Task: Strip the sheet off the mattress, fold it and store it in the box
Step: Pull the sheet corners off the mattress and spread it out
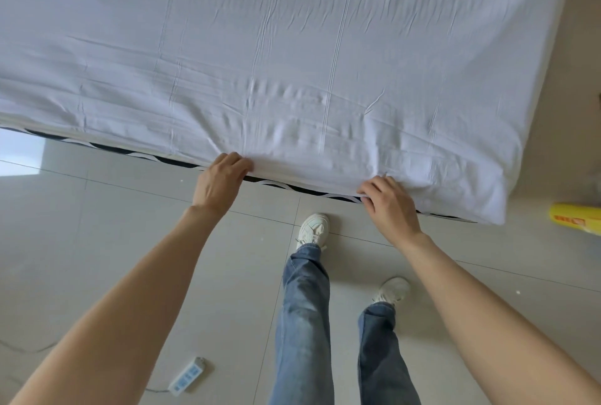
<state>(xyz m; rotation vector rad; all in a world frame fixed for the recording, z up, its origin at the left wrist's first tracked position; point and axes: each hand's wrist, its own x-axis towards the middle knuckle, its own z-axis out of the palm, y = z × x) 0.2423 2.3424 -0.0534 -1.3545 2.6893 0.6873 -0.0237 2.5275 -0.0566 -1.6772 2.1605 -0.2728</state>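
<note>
Both hands, left hand and right hand, pinched the sheet hem at the mattress near edge, fingers curled, to peel it free.

A: Any lettering that can be read near the mattress?

B: Only on the yellow package, lying on the floor just off the mattress's near right corner. It carries a small red and orange printed patch with marks on it, but they are too small and blurred to make out.

A: And the white power strip, on the floor well in front of the mattress?

B: Blue-grey sockets or buttons show on its face; no text or numbers are legible there.

A: The sheet?

B: Plain white, no label visible.
</note>
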